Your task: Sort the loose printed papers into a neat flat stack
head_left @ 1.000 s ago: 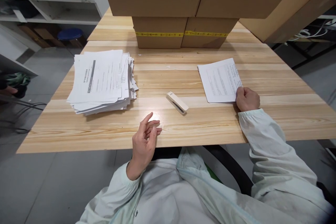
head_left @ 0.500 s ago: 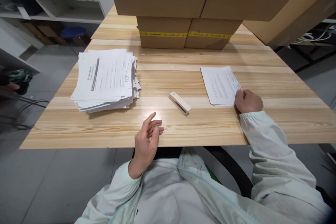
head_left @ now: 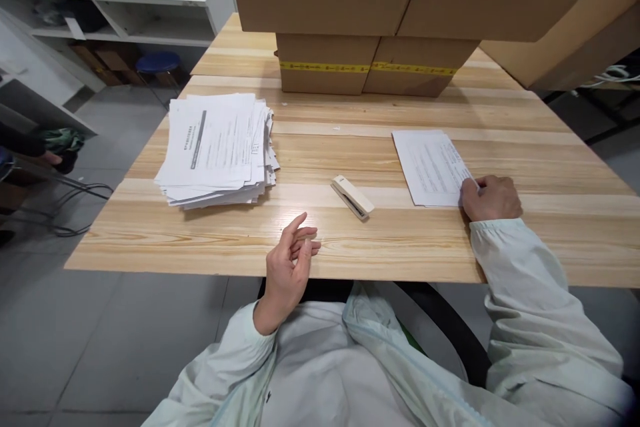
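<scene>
My right hand [head_left: 490,198] rests on the wooden table [head_left: 350,240] and pinches the near right corner of a thin set of printed sheets [head_left: 431,166] lying flat. My left hand [head_left: 289,270] hovers at the table's front edge, fingers loosely apart, holding nothing. A cream stapler [head_left: 352,197] lies between my hands, closer to the sheets. A thick, uneven stack of printed papers [head_left: 217,149] sits on the left side of the table, beyond my left hand.
Large cardboard boxes [head_left: 375,73] with yellow tape stand stacked at the back of the table, more of them at the right. White shelving [head_left: 125,7] and a blue stool [head_left: 159,63] stand at the left rear. Cables lie on the grey floor at left.
The sheets under my right hand have been lowered flat onto the table. My left hand has barely moved. The view has shifted slightly to the left.
</scene>
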